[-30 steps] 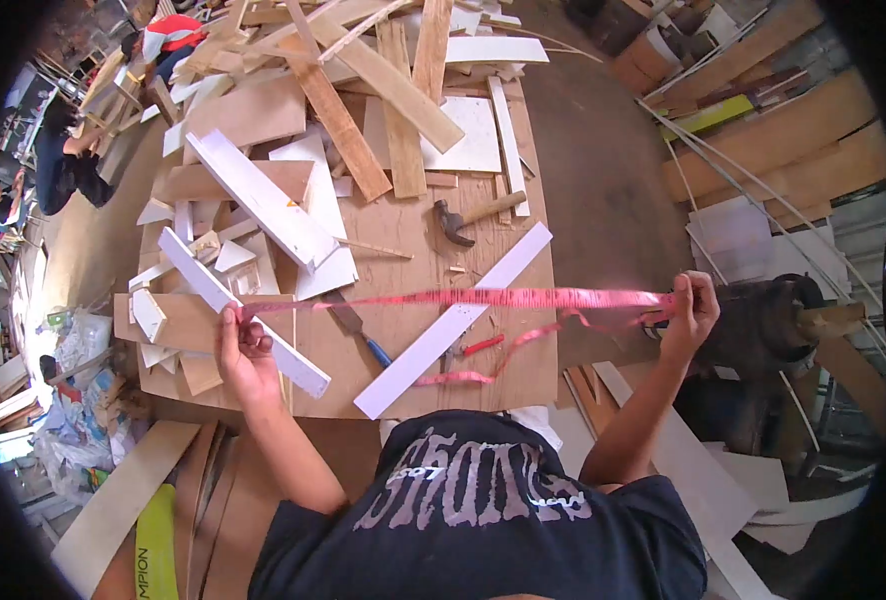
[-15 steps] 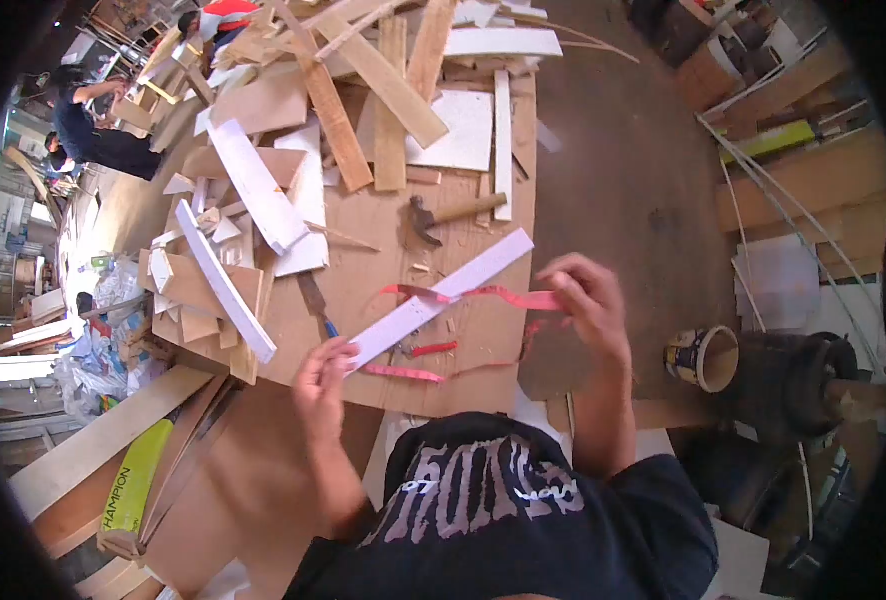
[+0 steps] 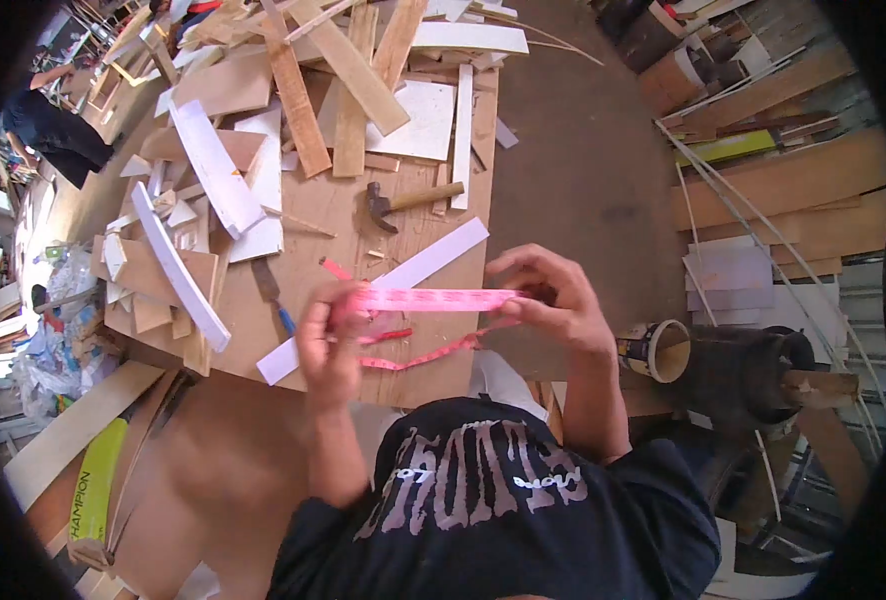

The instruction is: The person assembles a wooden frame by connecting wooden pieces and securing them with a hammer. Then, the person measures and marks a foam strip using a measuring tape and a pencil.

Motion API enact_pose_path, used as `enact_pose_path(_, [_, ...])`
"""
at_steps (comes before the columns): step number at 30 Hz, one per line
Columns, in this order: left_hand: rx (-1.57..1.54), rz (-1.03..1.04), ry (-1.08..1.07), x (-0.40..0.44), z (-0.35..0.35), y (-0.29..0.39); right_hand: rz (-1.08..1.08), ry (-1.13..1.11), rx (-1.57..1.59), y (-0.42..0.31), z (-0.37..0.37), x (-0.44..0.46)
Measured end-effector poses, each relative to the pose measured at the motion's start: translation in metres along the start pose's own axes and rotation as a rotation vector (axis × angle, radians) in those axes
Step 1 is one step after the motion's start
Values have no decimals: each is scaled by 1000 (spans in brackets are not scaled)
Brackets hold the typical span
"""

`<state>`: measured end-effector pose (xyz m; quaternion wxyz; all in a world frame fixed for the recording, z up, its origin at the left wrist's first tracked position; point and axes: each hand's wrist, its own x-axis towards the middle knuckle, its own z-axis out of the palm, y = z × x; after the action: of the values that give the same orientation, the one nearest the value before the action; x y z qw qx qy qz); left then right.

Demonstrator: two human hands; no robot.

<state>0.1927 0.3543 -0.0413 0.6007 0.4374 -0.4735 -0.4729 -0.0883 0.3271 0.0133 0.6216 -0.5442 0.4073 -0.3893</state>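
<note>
A pink measuring tape (image 3: 433,300) is stretched between my two hands above the near part of the workbench. My left hand (image 3: 333,335), slightly blurred, is closed on one end of the stretch. The other end is pinched by my right hand (image 3: 553,300). A loose length of the tape curves below, over the bench edge. Under the tape a white strip of board (image 3: 433,257) lies diagonally, partly hidden by my left hand. A red-handled tool (image 3: 395,334) shows just below the tape. Beyond lies a hammer (image 3: 403,202) with a wooden handle.
Boards and offcuts (image 3: 303,100) are piled on the workbench (image 3: 313,260). A blue-handled tool (image 3: 281,308) lies left of my left hand. To the right stand a bucket (image 3: 655,352) and a black drum (image 3: 753,375). Another person (image 3: 53,130) is at the far left.
My hands have come much closer together, shortening the stretched tape between them. My left hand has left the white strip it was at half a second ago and now holds the tape.
</note>
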Motion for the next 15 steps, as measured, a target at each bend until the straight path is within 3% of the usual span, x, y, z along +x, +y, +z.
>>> enact_pose_path(4, [-22,70,205,13,-40,-4,22,107,144,-1,-26,-14])
enact_pose_path(8, [-108,94,375,9,-53,16,-62,61,105,21,-71,-16])
enact_pose_path(10, [-31,73,676,8,-45,26,-46,9,137,27,-96,-11])
enact_pose_path(11, [-2,140,620,1,-61,18,-50,-27,153,29,-111,-2])
enact_pose_path(15, [445,68,813,-2,-62,31,-160,-137,190,41,-157,29])
